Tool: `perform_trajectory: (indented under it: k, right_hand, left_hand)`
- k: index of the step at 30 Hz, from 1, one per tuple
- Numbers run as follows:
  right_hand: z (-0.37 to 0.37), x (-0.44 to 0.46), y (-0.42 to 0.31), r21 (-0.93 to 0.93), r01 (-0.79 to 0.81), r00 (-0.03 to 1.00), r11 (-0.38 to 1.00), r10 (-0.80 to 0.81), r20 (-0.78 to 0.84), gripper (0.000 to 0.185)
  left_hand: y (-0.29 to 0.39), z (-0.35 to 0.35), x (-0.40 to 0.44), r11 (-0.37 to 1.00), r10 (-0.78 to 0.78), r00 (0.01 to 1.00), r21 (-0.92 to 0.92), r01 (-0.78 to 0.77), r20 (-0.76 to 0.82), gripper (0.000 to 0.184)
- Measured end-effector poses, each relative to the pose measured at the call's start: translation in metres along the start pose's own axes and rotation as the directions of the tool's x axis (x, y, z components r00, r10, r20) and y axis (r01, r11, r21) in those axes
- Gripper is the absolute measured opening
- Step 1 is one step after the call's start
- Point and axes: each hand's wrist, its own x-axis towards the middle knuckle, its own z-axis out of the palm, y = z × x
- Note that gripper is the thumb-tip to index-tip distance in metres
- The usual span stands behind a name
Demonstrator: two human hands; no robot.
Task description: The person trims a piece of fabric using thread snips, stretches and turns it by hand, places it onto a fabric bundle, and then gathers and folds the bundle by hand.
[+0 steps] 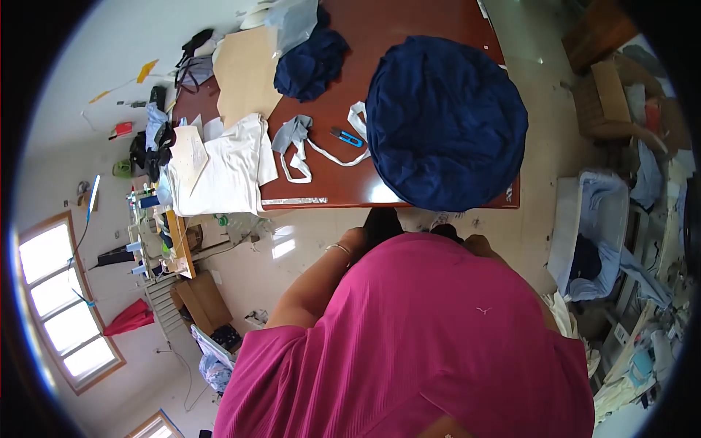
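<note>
My left hand [353, 241], with a bracelet at the wrist, rests low against my dark trousers [381, 225], below the table's front edge. Its fingers are mostly hidden. On the other side, my right hand [478, 245] shows only in part past the pink shirt [438, 314], and its fingers are hidden too. In front of me, a large round bundle of navy fabric [447, 124] sits on the red-brown table [336, 182]. Blue thread snips [347, 137] lie left of it, beside a white fabric strip [332, 155] and a small grey cloth piece [293, 133].
White fabric [226, 168], brown pattern paper [244, 73] and crumpled navy cloth [312, 66] cover the table's left side. A sewing machine stand [179, 237] is at left. At right stand a white bin [566, 233] of cloth and a cardboard box [610, 91].
</note>
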Motion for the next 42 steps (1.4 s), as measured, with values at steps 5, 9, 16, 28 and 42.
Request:
perform_trajectory:
  k: [5,9,16,28,42]
  right_hand:
    - [-0.024,0.007,0.04,-0.446,0.36,0.929,0.82,-0.358,0.092,0.024]
    - [-0.008,-0.026,0.068,-0.111,0.349,0.93,0.931,-0.358,-0.08,0.016]
    - [-0.002,0.013,0.191,-0.054,0.12,0.949,0.991,-0.13,-0.286,0.014]
    - [-0.006,-0.049,0.075,0.589,-0.239,0.87,0.772,0.439,-0.223,0.008]
    - [-0.006,-0.081,-0.013,0.484,-0.297,0.868,0.823,0.444,-0.223,0.01]
  left_hand:
    - [0.017,-0.036,-0.043,0.287,-0.079,0.995,-0.957,-0.04,-0.065,0.022]
    - [0.051,-0.076,-0.075,0.505,0.102,0.981,-0.842,-0.192,-0.163,0.018]
    - [0.086,-0.163,-0.02,0.892,0.161,0.364,-0.023,-0.452,-0.918,0.057]
    - [-0.039,-0.244,0.086,0.922,0.269,0.548,0.047,-0.385,-0.792,0.045]
    - [-0.093,-0.237,0.062,0.778,-0.416,0.648,-0.619,-0.11,-0.638,0.113]
